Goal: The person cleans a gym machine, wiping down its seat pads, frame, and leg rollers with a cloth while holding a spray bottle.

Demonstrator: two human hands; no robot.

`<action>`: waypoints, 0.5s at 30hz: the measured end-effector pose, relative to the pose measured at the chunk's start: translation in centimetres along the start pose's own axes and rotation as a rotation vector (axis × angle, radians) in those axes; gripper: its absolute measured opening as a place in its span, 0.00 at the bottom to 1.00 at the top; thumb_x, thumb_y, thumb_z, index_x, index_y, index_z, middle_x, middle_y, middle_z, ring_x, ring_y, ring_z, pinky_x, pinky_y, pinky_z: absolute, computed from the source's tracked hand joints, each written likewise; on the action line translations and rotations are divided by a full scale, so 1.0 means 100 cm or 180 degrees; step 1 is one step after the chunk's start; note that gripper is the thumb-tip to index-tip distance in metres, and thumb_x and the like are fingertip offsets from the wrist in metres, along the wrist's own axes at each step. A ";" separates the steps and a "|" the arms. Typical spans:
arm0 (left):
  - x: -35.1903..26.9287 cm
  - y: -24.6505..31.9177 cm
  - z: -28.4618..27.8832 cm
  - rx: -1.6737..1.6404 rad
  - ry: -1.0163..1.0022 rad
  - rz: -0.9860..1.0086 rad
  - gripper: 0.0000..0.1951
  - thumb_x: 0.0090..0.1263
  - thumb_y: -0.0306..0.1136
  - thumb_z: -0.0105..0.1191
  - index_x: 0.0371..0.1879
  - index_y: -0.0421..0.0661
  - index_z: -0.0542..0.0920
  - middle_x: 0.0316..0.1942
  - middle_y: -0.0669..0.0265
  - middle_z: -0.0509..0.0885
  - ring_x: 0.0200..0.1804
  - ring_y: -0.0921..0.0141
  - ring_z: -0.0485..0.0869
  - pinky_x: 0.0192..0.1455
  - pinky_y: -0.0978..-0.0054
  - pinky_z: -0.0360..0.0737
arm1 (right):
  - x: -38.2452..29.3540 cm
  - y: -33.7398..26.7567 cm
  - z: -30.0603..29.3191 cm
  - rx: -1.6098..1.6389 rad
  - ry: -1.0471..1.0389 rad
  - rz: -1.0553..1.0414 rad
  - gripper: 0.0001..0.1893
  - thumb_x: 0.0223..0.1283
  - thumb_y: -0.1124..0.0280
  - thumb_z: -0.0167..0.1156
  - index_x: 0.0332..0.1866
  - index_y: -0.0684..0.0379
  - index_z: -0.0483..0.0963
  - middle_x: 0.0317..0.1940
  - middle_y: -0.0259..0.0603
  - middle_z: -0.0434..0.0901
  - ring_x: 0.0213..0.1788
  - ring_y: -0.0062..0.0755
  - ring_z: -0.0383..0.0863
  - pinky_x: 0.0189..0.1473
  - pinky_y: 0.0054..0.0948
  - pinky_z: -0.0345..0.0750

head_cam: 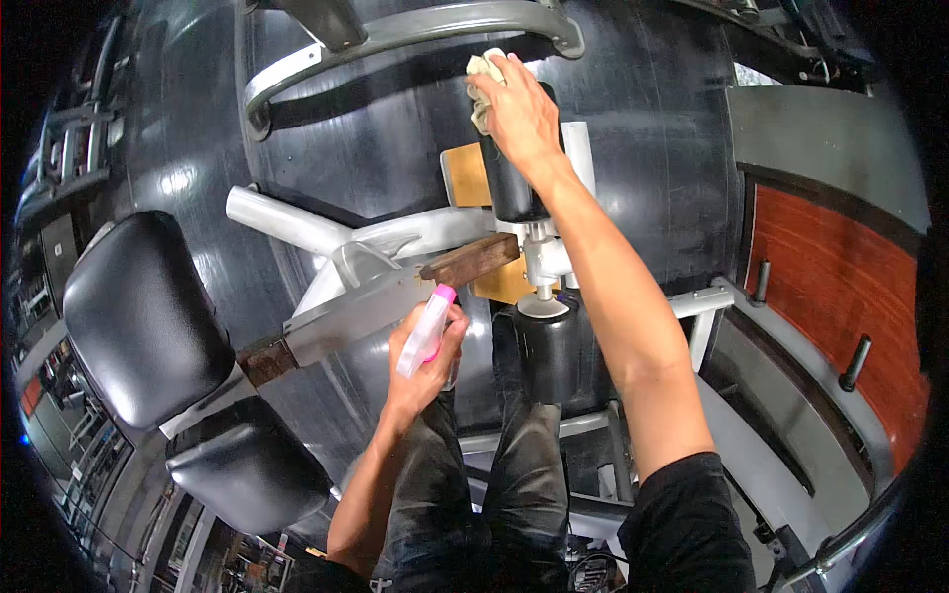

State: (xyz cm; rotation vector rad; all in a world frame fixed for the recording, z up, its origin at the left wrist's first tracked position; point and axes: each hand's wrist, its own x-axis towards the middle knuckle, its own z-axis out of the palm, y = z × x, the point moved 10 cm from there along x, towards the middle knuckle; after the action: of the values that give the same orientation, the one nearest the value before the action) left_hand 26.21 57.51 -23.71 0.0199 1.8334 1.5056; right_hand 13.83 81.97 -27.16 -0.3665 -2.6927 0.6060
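Observation:
My right hand (519,111) holds a crumpled pale cloth (482,89) against the far end of a black padded roller (511,185) on a gym machine. My left hand (426,359) grips a spray bottle with a white and pink trigger head (426,333), close to the machine's grey metal beam (356,311); the bottle's body is mostly hidden by the hand. A second black roller (549,356) lies nearer my legs, joined to the first by a metal bracket (545,259).
Two black padded cushions (148,319) are at the left. A rusty brown square tube (474,259) extends from the beam. A curved grey frame (445,22) stands on the black floor ahead. At the right are a reddish-brown panel (830,311) and a metal frame with black pegs (856,363).

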 end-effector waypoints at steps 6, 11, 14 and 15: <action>0.002 0.014 -0.006 -0.0127 -0.0006 0.0171 0.05 0.69 0.29 0.59 0.38 0.43 0.77 0.27 0.72 0.78 0.26 0.83 0.73 0.27 0.83 0.70 | -0.085 -0.045 0.001 -0.0012 -0.1309 -0.1492 0.15 0.53 0.75 0.58 0.47 0.50 0.79 0.56 0.38 0.76 0.64 0.40 0.72 0.62 0.34 0.75; -0.002 0.005 -0.018 -0.0124 0.0081 0.0173 0.05 0.69 0.28 0.59 0.38 0.43 0.78 0.27 0.73 0.78 0.27 0.83 0.72 0.29 0.82 0.70 | -0.111 -0.052 0.018 0.0208 -0.2604 -0.2196 0.17 0.52 0.73 0.59 0.48 0.49 0.78 0.55 0.35 0.76 0.63 0.37 0.74 0.62 0.32 0.76; -0.005 0.001 -0.019 -0.0107 0.0116 0.0184 0.05 0.68 0.28 0.59 0.37 0.43 0.79 0.27 0.74 0.78 0.28 0.82 0.71 0.30 0.81 0.70 | -0.056 -0.040 0.040 -0.0656 -0.1891 -0.2339 0.15 0.55 0.72 0.56 0.49 0.47 0.78 0.56 0.33 0.76 0.63 0.36 0.74 0.67 0.37 0.71; -0.007 -0.002 -0.019 -0.0131 0.0127 0.0143 0.04 0.68 0.28 0.60 0.37 0.43 0.79 0.27 0.74 0.78 0.28 0.82 0.71 0.30 0.81 0.70 | -0.037 -0.036 0.044 -0.0771 -0.1630 -0.2264 0.15 0.55 0.71 0.58 0.49 0.47 0.78 0.56 0.32 0.75 0.64 0.37 0.73 0.69 0.43 0.68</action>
State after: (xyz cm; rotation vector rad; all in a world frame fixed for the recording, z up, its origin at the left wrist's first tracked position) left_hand 25.77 55.52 -23.47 0.0117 1.8441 1.5850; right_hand 14.78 76.02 -30.31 0.7712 -3.0766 0.1655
